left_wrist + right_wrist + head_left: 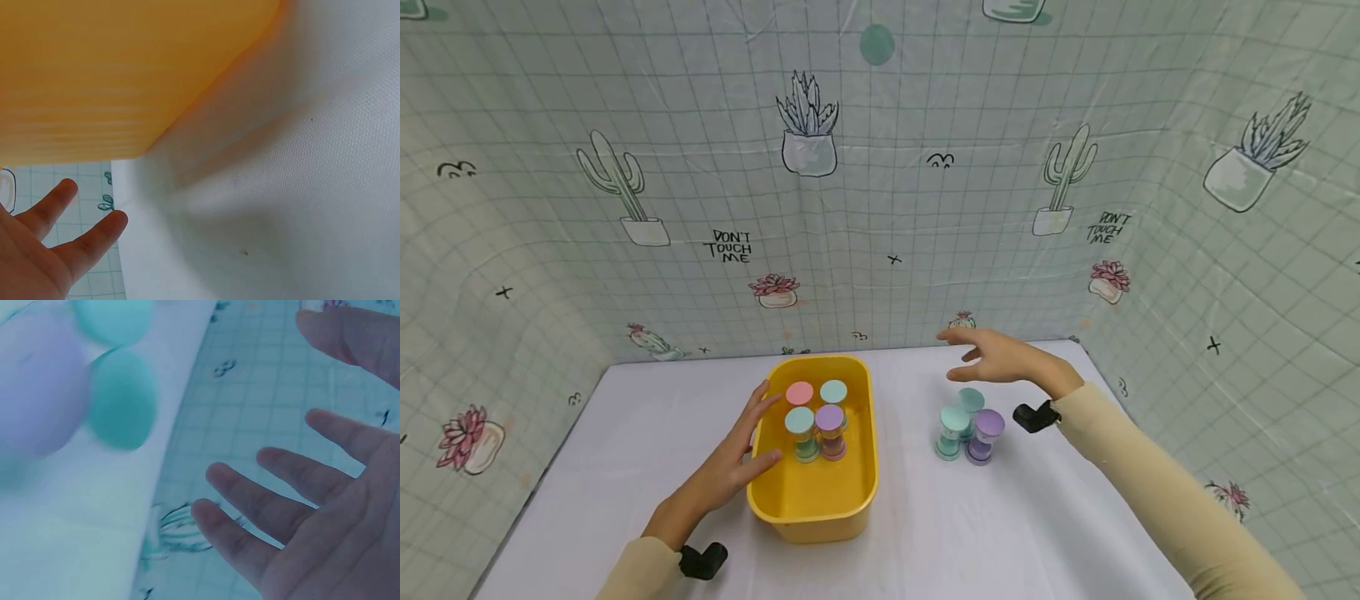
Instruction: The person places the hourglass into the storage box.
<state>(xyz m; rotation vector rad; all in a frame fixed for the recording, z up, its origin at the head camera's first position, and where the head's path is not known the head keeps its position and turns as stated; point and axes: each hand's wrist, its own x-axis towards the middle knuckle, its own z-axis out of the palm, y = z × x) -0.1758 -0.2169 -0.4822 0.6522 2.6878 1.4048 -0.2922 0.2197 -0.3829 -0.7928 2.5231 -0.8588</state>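
Note:
My left hand (730, 467) is at the left rim of a yellow plastic bin (822, 532), with its fingers spread and the fingertips and thumb overlapping the rim in the head view. Inside the bin stand several sand timers, among them one with a pink cap (800, 392), one with a purple cap (830, 417) and others with light blue caps. My right hand (1003, 357) is held in the air, empty, its fingers apart. Just in front of it, a purple sand timer (988, 423) and two teal sand timers (953, 421) stand upright in a close cluster on the table.
A white cover lies over the table (910, 533). Behind and at both sides hangs a gridded cloth (880, 200) printed with potted cacti and succulents. Each wrist carries a small black device (703, 562).

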